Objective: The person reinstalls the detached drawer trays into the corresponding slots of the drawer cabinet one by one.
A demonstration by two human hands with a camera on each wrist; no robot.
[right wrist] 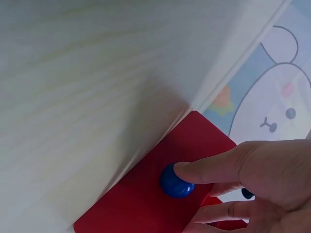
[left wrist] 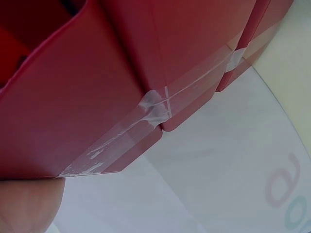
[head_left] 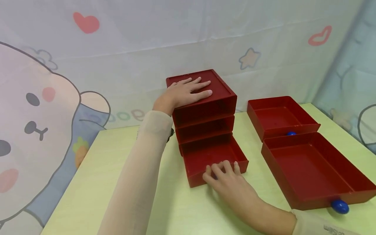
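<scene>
Pale wooden tabletop (head_left: 123, 182) bore a red plastic drawer cabinet (head_left: 205, 107), steadied under the left hand (head_left: 188, 92)'s flat, straight fingers. The right hand (head_left: 227, 181)'s fingers pinched the bottom red drawer (head_left: 211, 155)'s round blue knob (right wrist: 175, 182), partly pulled out towards them.

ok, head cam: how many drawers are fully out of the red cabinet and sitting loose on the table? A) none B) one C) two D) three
C: two red drawers lie on the table to the right of the cabinet, each with a blue knob, while a third drawer is only part-way out, the right hand at its front and the left hand flat on the cabinet top.
</scene>
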